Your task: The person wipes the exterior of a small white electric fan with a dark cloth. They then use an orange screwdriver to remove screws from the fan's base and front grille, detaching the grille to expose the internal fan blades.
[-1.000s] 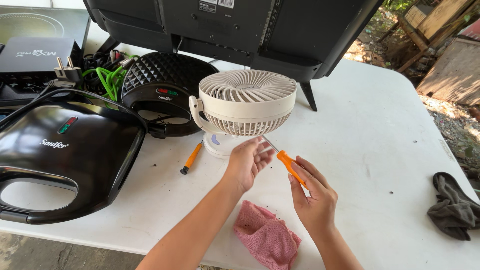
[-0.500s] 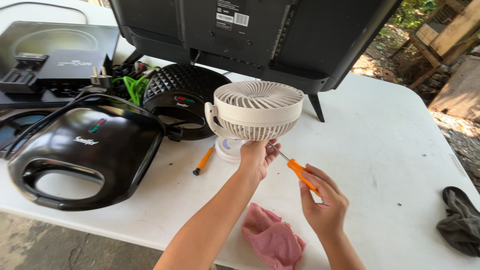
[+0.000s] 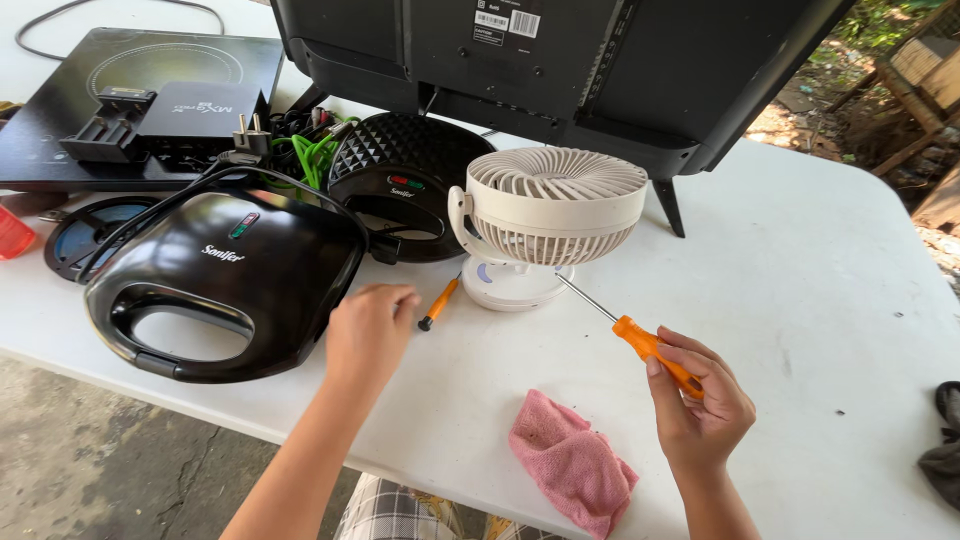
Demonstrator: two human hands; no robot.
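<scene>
White desk (image 3: 800, 300) seen from above, outdoors in bright sun, with bare concrete ground (image 3: 100, 470) below its near edge and dirt with wooden planks (image 3: 900, 110) beyond its far right corner. Near the middle, a small cream desk fan (image 3: 545, 215), grille tilted upward on its round base. Right hand (image 3: 700, 410) closed around the orange handle of a screwdriver (image 3: 655, 350), metal shaft angled up and left, tip close to the fan's base. Left hand (image 3: 368, 330) hovering above the desk with fingers loosely curled, holding nothing, just beside a smaller orange screwdriver (image 3: 438, 303) lying flat. Pink cloth (image 3: 572, 462) crumpled at the near edge between the forearms. To the left, a black sandwich maker (image 3: 220, 280), closed, with a round black waffle maker (image 3: 400, 190) behind it, green cables (image 3: 315, 155) and a flat black cooktop (image 3: 150, 100). Behind the fan, the black back of a flat screen (image 3: 600, 70) on legs. Dark rag (image 3: 940, 450) at the far right edge.
</scene>
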